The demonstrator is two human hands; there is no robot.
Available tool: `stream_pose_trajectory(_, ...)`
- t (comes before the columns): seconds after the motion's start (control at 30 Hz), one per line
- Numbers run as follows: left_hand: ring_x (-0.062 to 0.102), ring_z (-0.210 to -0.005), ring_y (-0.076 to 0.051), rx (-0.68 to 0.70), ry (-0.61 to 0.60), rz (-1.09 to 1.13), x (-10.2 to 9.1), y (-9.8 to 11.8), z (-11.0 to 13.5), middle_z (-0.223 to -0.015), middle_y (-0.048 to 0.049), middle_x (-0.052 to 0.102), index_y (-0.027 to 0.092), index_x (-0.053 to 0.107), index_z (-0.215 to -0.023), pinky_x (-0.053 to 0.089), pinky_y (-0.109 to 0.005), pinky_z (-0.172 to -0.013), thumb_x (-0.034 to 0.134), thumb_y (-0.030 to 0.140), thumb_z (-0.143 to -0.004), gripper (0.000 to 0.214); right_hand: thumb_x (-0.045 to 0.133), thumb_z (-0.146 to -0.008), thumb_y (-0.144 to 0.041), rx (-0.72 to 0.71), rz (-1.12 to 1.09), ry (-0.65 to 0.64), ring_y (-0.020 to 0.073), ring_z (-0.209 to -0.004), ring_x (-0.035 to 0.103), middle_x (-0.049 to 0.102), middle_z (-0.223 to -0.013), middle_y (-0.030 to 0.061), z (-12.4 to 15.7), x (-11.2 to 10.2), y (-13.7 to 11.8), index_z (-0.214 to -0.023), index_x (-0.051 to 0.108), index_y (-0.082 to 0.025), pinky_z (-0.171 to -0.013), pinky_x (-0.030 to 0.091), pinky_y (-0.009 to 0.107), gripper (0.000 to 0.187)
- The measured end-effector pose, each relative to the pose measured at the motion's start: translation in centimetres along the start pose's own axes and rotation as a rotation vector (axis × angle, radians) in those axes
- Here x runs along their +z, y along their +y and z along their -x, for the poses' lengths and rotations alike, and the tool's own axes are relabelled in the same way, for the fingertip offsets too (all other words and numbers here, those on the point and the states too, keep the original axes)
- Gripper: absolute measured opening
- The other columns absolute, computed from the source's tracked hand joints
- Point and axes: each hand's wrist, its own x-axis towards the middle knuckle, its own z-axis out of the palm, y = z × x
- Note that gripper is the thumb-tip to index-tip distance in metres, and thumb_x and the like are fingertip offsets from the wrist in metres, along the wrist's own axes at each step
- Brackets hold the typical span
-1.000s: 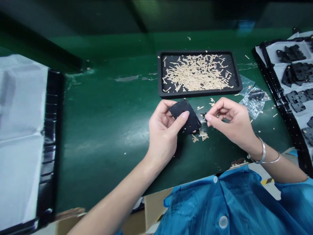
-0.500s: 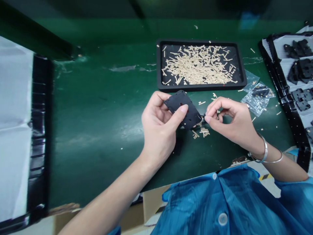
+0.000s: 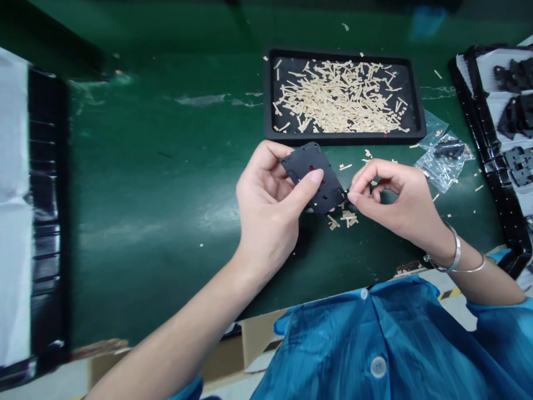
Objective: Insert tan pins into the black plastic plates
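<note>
My left hand (image 3: 272, 197) grips a flat black plastic plate (image 3: 314, 166), thumb on its upper face and fingers underneath. The plate has small holes and is held tilted above the green table (image 3: 158, 233). At its lower right corner, my right hand (image 3: 393, 200) pinches with thumb and forefinger. A tiny dark bit shows between those fingertips and the plate's corner; it is too small to name. Several pale strips (image 3: 347, 218) lie on the table just below the plate.
A black tray (image 3: 268, 111) behind my hands holds a heap of pale strips. To its right lie clear plastic bags (image 3: 445, 164) with dark parts inside. Along the right edge, a black-rimmed tray (image 3: 485, 150) carries black parts. Another black-rimmed tray (image 3: 45, 222) with a white lining stands left.
The view has shifted slightly. My left hand still holds the plate, and my right fingertips remain at its corner, with less of the dark bit showing between them.
</note>
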Motion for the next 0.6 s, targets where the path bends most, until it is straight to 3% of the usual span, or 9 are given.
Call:
stream_pose_trajectory(0.27, 0.055, -0.054, -0.004, 0.021, -0.028, 0.028, 0.02, -0.06, -0.05, -0.068, 0.0041, 0.060, 0.015, 0.055, -0.075, 0.051, -0.013, -0.051, 0.083, 0.016, -0.066, 0.030, 0.067, -0.068, -0.015, 0.239, -0.268, -0.094, 0.0077, -0.059, 0.052, 0.061, -0.063, -0.0024, -0.74, -0.38, 0.05, -0.062, 0.061, -0.016, -0.053, 0.041, 0.021, 0.008)
stream_pose_trajectory(0.6, 0.055, -0.055, -0.006, 0.022, -0.028, 0.033, 0.10, 0.10, -0.10, -0.068, 0.0036, 0.060, 0.016, 0.056, -0.076, 0.051, -0.015, -0.050, 0.084, 0.017, -0.066, 0.030, 0.070, -0.066, -0.017, 0.314, -0.375, -0.148, 0.0062, -0.055, 0.047, 0.059, -0.061, -0.0034, -1.01, -0.36, 0.37, -0.063, 0.063, -0.016, -0.049, 0.038, 0.020, 0.008)
